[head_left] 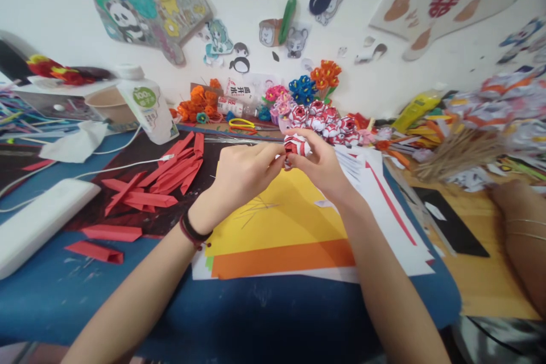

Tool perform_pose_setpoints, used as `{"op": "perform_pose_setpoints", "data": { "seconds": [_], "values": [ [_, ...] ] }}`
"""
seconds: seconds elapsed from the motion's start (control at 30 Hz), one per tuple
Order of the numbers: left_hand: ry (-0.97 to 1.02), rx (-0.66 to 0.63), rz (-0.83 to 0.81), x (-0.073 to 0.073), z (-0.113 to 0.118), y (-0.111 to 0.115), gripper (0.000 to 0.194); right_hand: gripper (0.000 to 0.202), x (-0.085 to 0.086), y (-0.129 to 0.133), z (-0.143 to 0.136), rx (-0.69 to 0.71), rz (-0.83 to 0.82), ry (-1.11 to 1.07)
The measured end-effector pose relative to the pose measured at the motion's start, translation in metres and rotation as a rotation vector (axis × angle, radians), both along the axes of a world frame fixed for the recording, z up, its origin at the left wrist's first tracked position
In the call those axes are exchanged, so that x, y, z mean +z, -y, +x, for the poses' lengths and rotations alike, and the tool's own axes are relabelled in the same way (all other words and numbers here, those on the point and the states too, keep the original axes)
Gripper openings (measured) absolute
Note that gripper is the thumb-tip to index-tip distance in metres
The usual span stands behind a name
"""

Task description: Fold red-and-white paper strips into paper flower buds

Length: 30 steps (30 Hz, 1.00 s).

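Note:
A small red and white flower (297, 145) is held up over the paper stack, between both hands. My right hand (322, 164) wraps its fingers and thumb around the flower's right side. From the left, my left hand (245, 170) pinches at the flower's edge with thumb and forefinger; its other fingers are curled. Below the hands lie yellow paper (294, 210), orange paper (281, 259) and white sheets (388, 205). Several thin wires (258, 207) rest on the yellow paper. Folded red paper pieces (170, 168) are heaped left of my left hand.
A white glue bottle (149, 108), yellow-handled pliers (242, 125) and a cluster of red and white flowers (326, 121) stand or lie at the back. At left is a white power strip (46, 222). Another person's arm (522, 227) rests at the right, near a black board (452, 222).

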<state>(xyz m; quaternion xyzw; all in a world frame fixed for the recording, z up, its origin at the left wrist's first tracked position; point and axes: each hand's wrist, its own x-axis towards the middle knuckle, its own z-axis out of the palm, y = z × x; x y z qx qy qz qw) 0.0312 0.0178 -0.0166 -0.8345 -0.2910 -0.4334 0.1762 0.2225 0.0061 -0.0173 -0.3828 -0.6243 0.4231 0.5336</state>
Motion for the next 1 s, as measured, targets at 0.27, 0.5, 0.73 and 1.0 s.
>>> {"op": "perform_pose_setpoints", "data": {
  "seconds": [0.27, 0.5, 0.73, 1.0],
  "values": [
    [-0.014, 0.094, 0.060, -0.005, 0.002, 0.003, 0.018, 0.042, -0.002, 0.001, -0.001, -0.020, 0.055, 0.047],
    [-0.004, 0.125, 0.111, -0.003, 0.010, 0.009, 0.029, 0.042, 0.000, 0.001, -0.002, -0.054, 0.070, 0.079],
    [0.252, -0.078, -0.295, 0.001, 0.010, 0.009, 0.006, 0.042, -0.001, 0.002, -0.002, -0.050, 0.020, 0.008],
    [0.466, -0.380, -0.892, 0.012, 0.004, 0.000, 0.014, 0.046, -0.003, -0.001, 0.000, -0.029, -0.003, -0.028]
  ]
}}
